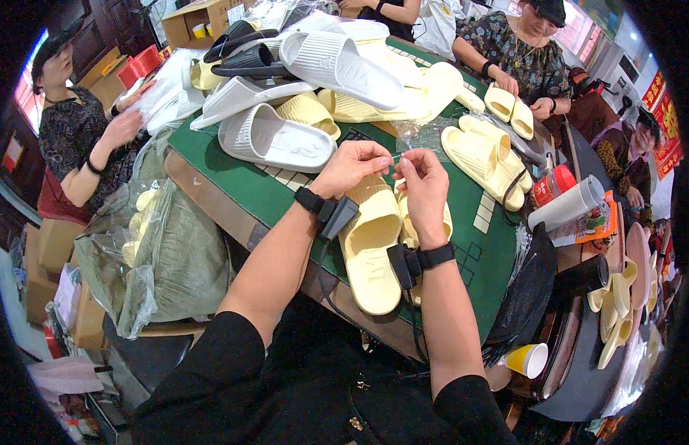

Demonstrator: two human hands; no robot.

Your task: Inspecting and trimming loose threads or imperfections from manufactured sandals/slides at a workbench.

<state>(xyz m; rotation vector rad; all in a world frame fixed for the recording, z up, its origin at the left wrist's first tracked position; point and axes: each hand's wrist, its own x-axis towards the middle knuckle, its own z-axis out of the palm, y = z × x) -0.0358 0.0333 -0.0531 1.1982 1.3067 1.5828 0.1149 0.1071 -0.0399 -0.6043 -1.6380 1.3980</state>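
My left hand point(352, 169) and my right hand point(424, 185) come close together, fingertips pinched, over the toe ends of a pair of pale yellow slippers. Whatever lies between the fingertips is too small to make out. The left yellow slipper point(372, 248) shows its ribbed strap and footbed; my right hand and wrist cover much of the other one. Beyond my left hand rests a light grey slipper point(276, 141), part of a heap of slippers. Another yellow pair point(484, 154) lies past my right hand, with clear plastic film point(424, 135) near it.
Grey and black slippers point(246, 61) top the heap on the green table mat point(233, 185). At right stand a red-lidded jar point(556, 182), a white tumbler point(567, 204) and a yellow cup point(527, 360). A large sack point(185, 245) sits at left. Co-workers handle slippers and plastic around the table.
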